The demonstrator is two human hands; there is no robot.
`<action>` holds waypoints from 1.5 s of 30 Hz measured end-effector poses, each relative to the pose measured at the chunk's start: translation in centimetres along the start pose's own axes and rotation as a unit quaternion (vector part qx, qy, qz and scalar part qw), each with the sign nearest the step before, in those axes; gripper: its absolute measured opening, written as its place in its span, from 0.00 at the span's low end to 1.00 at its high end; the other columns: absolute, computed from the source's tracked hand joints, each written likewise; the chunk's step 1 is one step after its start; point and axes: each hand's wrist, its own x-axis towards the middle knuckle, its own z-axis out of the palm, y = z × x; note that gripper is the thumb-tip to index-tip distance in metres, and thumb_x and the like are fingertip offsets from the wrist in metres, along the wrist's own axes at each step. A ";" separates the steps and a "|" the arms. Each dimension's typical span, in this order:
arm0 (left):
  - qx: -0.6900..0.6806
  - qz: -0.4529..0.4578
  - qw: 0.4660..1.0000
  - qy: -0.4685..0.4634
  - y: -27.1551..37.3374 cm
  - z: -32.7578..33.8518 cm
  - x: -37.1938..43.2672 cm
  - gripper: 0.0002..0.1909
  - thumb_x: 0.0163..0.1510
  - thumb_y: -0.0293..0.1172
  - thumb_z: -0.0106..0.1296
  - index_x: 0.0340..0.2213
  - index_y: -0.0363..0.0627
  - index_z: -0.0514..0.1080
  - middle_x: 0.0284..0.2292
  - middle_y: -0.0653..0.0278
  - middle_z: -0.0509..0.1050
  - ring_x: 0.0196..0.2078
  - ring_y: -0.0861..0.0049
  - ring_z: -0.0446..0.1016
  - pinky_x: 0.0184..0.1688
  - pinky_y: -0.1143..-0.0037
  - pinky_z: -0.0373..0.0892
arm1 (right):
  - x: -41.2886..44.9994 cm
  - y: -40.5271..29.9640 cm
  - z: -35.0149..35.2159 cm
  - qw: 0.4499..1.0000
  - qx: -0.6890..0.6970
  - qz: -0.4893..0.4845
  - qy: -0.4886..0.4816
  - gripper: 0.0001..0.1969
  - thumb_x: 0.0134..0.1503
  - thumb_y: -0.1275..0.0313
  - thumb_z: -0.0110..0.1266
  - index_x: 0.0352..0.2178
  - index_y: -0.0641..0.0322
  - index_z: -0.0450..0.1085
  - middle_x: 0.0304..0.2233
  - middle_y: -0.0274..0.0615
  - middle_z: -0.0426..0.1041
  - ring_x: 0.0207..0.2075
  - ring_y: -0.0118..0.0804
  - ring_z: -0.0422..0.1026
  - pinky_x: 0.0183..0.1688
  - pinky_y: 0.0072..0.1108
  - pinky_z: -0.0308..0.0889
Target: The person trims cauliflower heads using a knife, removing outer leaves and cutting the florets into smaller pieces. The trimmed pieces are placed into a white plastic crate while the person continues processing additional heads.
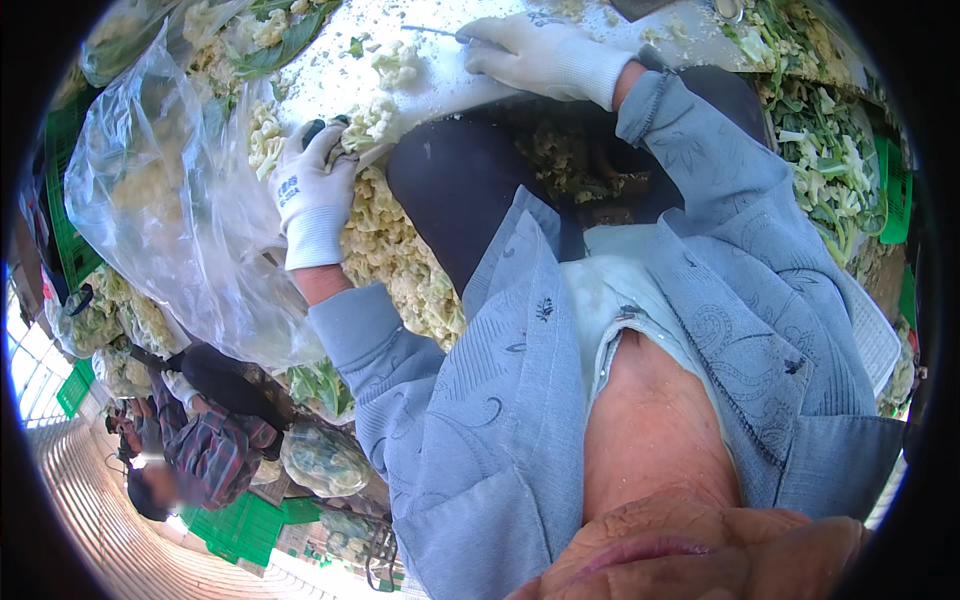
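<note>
My left hand, in a white knit glove with dark fingertips, is at the near left edge of a white work surface. Its fingers and thumb close on a cauliflower floret. Paler florets lie just left of the fingers. My right hand, also gloved in white, rests over the surface with its fingers curled. A thin blade of what looks like a knife sticks out leftward from it; the handle is hidden. Another floret lies between the hands among small crumbs.
A large clear plastic bag bulges at left. Many cut florets lie beside my knee. Leaves and stalks fill the right side, near a green crate. A co-worker sits at lower left, by stacked green crates and bagged cauliflower.
</note>
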 end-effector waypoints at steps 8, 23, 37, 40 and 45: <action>-0.155 -0.183 0.963 0.124 -2.6 -4.2 -3.8 0.18 0.54 0.26 0.54 0.47 0.39 0.75 0.47 0.53 0.77 0.52 0.67 0.73 0.56 0.74 0.66 | -0.6 -7.3 3.8 0.979 -0.029 -0.137 -0.146 0.20 0.63 0.58 0.44 0.53 0.50 0.68 0.46 0.51 0.75 0.47 0.54 0.74 0.51 0.36 0.69; 0.107 -0.139 0.965 -0.197 0.7 -5.8 -1.7 0.21 0.50 0.46 0.59 0.41 0.45 0.79 0.35 0.53 0.80 0.40 0.60 0.78 0.45 0.66 0.71 | 3.0 -2.0 0.9 0.999 0.016 -0.047 -0.019 0.23 0.60 0.56 0.49 0.54 0.53 0.68 0.48 0.51 0.74 0.51 0.53 0.72 0.55 0.36 0.65; 0.077 0.077 0.994 0.024 5.8 1.4 8.1 0.20 0.52 0.45 0.56 0.46 0.53 0.76 0.45 0.56 0.77 0.49 0.58 0.74 0.52 0.59 0.66 | -1.7 4.3 -0.5 0.990 0.137 0.019 0.041 0.27 0.63 0.54 0.47 0.58 0.58 0.63 0.46 0.55 0.75 0.50 0.54 0.73 0.53 0.33 0.67; 0.016 0.058 0.997 0.044 2.8 0.9 6.1 0.18 0.53 0.43 0.56 0.44 0.52 0.76 0.36 0.58 0.80 0.40 0.58 0.78 0.45 0.62 0.70 | -1.1 5.2 -0.1 0.987 0.143 0.000 0.070 0.28 0.63 0.53 0.47 0.58 0.60 0.63 0.47 0.56 0.74 0.50 0.54 0.73 0.53 0.33 0.66; 0.042 -0.083 0.972 0.217 1.0 -2.2 12.3 0.29 0.52 0.45 0.57 0.53 0.47 0.69 0.46 0.45 0.75 0.48 0.53 0.74 0.50 0.64 0.69 | -1.5 4.7 0.2 0.987 0.148 -0.001 0.068 0.28 0.62 0.53 0.48 0.57 0.62 0.64 0.44 0.57 0.75 0.48 0.53 0.74 0.51 0.32 0.67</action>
